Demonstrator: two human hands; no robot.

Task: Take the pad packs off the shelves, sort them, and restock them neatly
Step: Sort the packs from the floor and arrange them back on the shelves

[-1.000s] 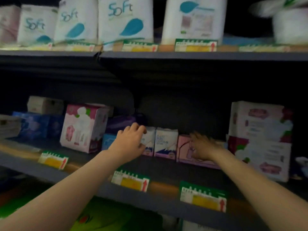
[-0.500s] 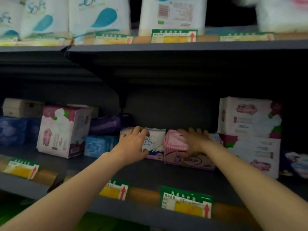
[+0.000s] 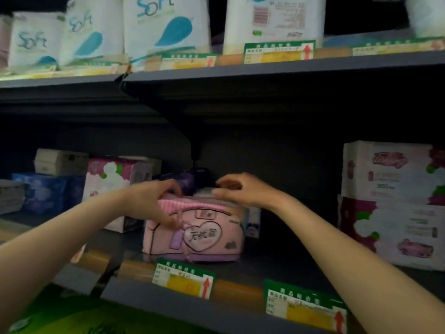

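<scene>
Pink pack [image 3: 192, 233]: it stands at the front of the middle shelf [image 3: 255, 268], between my two forearms. A heart on its face carries Chinese characters that I cannot make out for certain; a striped pink band runs along its top.
My left hand [image 3: 154, 201]: clenched over the pack's top left corner, thumb down on the front face, fingers curled over the striped band.
My right hand [image 3: 240, 189]: fingers curled on the top right edge of the pink pack, where a pale pack [image 3: 251, 220] shows just behind; which of the two my fingertips pinch I cannot tell.
Soft packs [image 3: 166, 27]: white packs on the top shelf [image 3: 265, 68], each printed "Soft" in blue with a blue leaf shape.
White pack, back side [image 3: 272, 20]: to the right of the Soft packs, showing small print and a barcode too blurred to read.
Price tags [image 3: 183, 278]: green-topped with a yellow field and a red arrow, clipped along both shelf edges; Chinese heading, small print unreadable.
Stacked packs, right [image 3: 392, 203]: white and maroon with flowers, the upper one marked "350", well apart from the pink pack.
Pink and white box [image 3: 113, 179]: left of my left hand, partly hidden behind my wrist.
Blue packs [image 3: 45, 191]: further left, with a pale box [image 3: 60, 161] on top.
Purple pack [image 3: 180, 182]: behind my hands, mostly hidden.
</scene>
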